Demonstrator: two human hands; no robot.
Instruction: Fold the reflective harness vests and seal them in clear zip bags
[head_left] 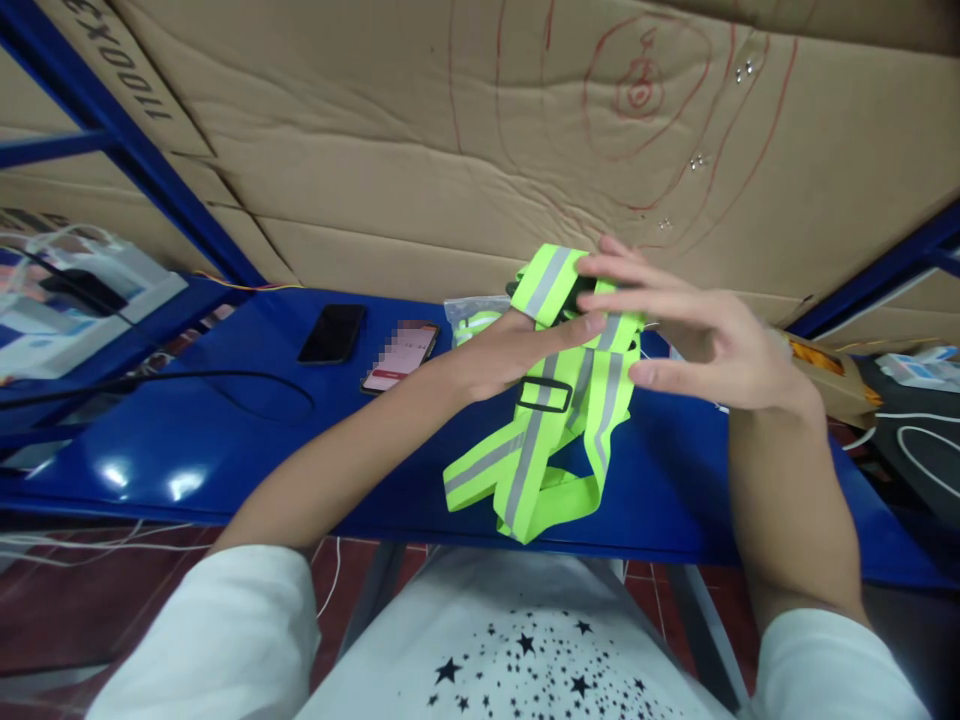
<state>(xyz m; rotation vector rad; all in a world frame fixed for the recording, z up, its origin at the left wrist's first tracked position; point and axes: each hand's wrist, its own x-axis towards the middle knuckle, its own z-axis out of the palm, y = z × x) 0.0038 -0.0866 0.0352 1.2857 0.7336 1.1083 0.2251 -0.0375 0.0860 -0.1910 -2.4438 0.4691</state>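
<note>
A neon-yellow reflective strap vest [536, 450] with grey stripes and a black slider buckle [544, 394] hangs in loose loops over the front part of the table. My left hand [510, 352] holds its upper straps, the thumb lying across them and the other fingers hidden behind a folded band. At the right side of the bundle, my right hand [705, 325] is open with its fingers spread. Its fingertips reach the upper straps; whether they touch them I cannot tell. Behind my left hand lies a clear plastic bag [474, 312] with yellow-green material in it.
A black phone [331, 334] and a phone with a lit screen [401, 358] lie on the blue table [247, 420]. Cardboard [360, 130] with red drawn rings walls the back. Black cable [225, 375] crosses the left; a cardboard box [829, 375] stands right.
</note>
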